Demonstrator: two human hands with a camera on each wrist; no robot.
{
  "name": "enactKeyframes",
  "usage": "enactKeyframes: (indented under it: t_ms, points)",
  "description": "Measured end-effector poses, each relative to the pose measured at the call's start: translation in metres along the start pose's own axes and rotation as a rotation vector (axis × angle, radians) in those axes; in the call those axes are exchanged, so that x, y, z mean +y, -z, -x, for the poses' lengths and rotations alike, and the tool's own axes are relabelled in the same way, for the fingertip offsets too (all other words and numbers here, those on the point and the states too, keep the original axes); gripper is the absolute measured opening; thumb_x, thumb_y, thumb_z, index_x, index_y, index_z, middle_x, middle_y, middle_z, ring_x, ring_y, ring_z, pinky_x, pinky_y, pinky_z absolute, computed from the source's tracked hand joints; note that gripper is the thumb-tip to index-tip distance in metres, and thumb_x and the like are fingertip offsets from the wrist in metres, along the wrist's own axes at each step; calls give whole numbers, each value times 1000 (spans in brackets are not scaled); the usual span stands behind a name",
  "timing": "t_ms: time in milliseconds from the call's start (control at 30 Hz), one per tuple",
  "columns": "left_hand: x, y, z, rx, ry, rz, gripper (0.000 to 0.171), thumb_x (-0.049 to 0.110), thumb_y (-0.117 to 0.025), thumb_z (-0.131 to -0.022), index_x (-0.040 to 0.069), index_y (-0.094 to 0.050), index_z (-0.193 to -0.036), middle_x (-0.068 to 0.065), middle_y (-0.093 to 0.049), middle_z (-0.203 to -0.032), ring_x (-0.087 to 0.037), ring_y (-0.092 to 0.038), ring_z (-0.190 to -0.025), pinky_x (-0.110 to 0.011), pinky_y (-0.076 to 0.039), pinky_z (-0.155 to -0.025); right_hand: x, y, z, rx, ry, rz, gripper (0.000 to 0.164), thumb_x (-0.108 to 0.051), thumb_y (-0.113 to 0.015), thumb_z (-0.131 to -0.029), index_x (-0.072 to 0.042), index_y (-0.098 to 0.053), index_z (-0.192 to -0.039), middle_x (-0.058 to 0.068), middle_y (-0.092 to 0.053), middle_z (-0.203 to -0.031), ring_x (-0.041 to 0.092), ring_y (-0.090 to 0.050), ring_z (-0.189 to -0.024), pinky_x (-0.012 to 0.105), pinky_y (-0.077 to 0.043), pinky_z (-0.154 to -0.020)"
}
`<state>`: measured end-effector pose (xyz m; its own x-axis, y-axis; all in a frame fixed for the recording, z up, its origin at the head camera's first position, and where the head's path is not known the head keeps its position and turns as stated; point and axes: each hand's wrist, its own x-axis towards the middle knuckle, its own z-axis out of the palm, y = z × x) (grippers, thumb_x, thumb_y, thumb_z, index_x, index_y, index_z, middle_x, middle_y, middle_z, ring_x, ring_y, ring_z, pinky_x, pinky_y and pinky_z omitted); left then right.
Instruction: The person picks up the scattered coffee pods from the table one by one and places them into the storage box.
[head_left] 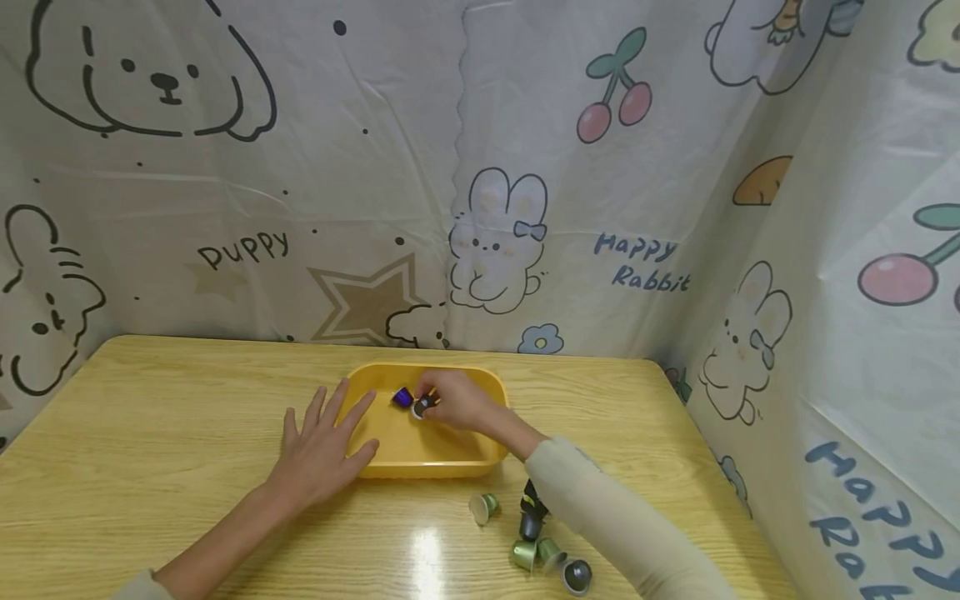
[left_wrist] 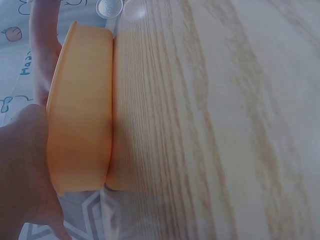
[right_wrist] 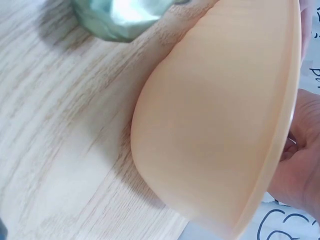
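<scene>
A yellow plastic tray stands on the wooden table. Inside it, my right hand pinches a dark coffee capsule with a pale rim, low over the tray floor. Just left of that lies a purple coffee capsule. My left hand is spread at the tray's left side, its straight fingers over the rim and nothing in its grasp. In the left wrist view, the hand lies against the tray's upper edge. The tray wall hides most of the right hand in the right wrist view.
Several more capsules lie in front of the tray, near the right forearm: a green one on its side, a black one, two green ones close together, and a dark one with a silver rim. A printed cloth hangs behind the table.
</scene>
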<state>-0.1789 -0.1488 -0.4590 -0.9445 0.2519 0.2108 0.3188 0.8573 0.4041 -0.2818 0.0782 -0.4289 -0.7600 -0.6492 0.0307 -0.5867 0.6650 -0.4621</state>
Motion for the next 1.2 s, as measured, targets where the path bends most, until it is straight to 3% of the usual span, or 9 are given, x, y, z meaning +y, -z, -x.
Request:
enactKeyframes:
  t_ms: [567,1200]
  points:
    - [0,0,0,1,-1,-7,64,41,-58,-98,15,-40,-154,-25,-20,-160,-53,-14,-144,-81,-7,-100,1,-3,-5,-15,1,105,17,-4,-79,-84,-8,-70,-99,0,-71,-97,10,-62,-89,23,-49,-82]
    - [0,-1,0,2,-3,-4,64,40,-58,-99,15,-40,-154,-24,-20,-160,-53,-14,-143,-81,-8,-100,2,-9,-10,-58,-33,96,18,-5,-78,-85,-10,-69,-99,-1,-70,-98,9,-59,-88,22,-48,-80]
